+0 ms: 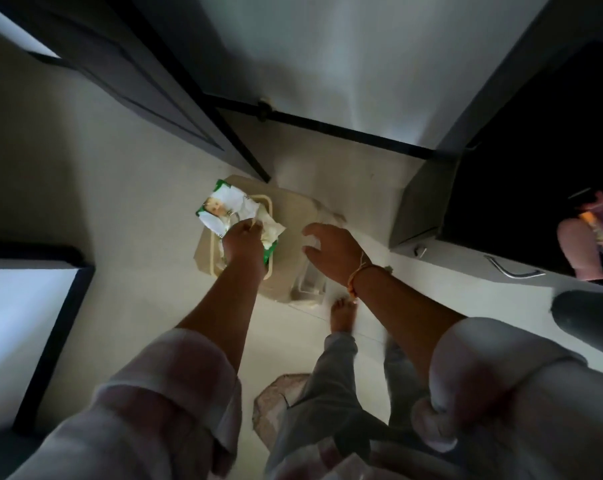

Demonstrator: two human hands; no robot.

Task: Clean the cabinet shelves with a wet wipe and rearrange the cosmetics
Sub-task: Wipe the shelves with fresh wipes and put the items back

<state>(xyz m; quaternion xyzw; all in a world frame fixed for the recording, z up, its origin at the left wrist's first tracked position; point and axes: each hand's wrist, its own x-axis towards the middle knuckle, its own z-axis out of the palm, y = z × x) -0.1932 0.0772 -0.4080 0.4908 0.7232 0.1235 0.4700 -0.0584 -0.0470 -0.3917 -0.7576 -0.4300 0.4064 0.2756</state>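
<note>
Pinching a wipe at the wet wipe pack (pixel 223 211) on the floor, left hand (pixel 241 244) risks dragging several out; right hand (pixel 331 251) hovers, fingers spread.

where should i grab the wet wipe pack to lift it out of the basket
Grip the far, upper-left end of the wet wipe pack from above. That end rides over the basket rim and is clear, while the left hand covers the near end.

I see a dim room: pale floor (pixel 126 188), a dark door (pixel 147 74), a white wall (pixel 327 57).
</note>
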